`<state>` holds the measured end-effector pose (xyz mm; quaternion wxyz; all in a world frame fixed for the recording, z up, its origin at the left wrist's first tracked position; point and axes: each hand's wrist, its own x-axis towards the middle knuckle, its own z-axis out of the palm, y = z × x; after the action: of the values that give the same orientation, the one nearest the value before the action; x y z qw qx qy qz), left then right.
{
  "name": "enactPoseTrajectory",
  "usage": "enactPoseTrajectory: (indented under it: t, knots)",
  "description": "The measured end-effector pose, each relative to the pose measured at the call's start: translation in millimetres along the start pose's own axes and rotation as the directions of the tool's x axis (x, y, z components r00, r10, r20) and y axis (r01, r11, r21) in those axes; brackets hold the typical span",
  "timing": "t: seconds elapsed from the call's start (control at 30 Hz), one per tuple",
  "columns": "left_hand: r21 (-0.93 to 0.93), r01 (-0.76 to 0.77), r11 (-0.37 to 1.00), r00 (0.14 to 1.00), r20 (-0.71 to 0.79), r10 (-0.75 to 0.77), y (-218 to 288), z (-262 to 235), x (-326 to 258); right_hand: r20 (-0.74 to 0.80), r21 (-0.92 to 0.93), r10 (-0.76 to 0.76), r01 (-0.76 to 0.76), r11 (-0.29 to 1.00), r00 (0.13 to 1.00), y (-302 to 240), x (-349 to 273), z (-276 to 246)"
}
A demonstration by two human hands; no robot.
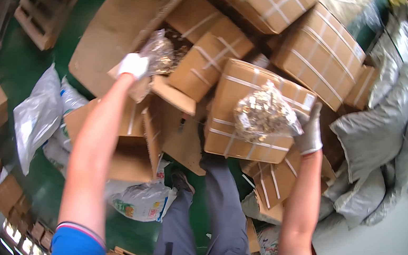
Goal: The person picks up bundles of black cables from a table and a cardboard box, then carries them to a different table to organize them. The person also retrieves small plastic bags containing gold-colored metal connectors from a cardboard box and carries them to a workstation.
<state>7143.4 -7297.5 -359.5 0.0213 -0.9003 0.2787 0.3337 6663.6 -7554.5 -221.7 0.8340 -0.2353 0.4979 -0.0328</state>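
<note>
My left hand (134, 65), in a white glove, is closed at the near end of a clear plastic bag (160, 52) of small gold-coloured pieces. That bag is at an open cardboard box (179, 100), with more loose pieces beside it. On the right, my right hand (310, 135), in a pale grey-white glove, grips the gathered end of another clear plastic bag (262, 113) full of small gold-coloured pieces. This second bag is over the top of a strapped carton (231, 92). Motion blurs my left fingers, and some right fingers are hidden.
Strapped cartons (322, 55) crowd the far side. Stacked grey-white sacks (380, 123) stand on the right. An open box (132, 156) and white plastic sacks (37, 117) lie to the left, near a wooden pallet (36, 21). Cardboard sheets cover part of the green floor (51, 199).
</note>
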Motion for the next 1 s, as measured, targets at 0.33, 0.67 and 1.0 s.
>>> enactPoseTrajectory:
  t: [0.33, 0.67, 1.0]
  knots:
    - [-0.178, 0.199, 0.964, 0.977, -0.046, -0.210, 27, -23, -55, -0.296, -0.838, 0.016, -0.268, 0.476, 0.955, -30, 61, 59]
    - [-0.707, 0.082, 0.703, 0.968, -0.110, -0.224, -4, -76, -245, -0.230, -0.741, -0.036, -0.151, 0.654, 0.973, -11, 18, 65]
    - [-0.730, 0.345, 0.591, 0.900, 0.079, -0.428, -83, -47, -468, -0.190, -0.732, -0.102, -0.072, 0.678, 0.976, 21, -88, 114]
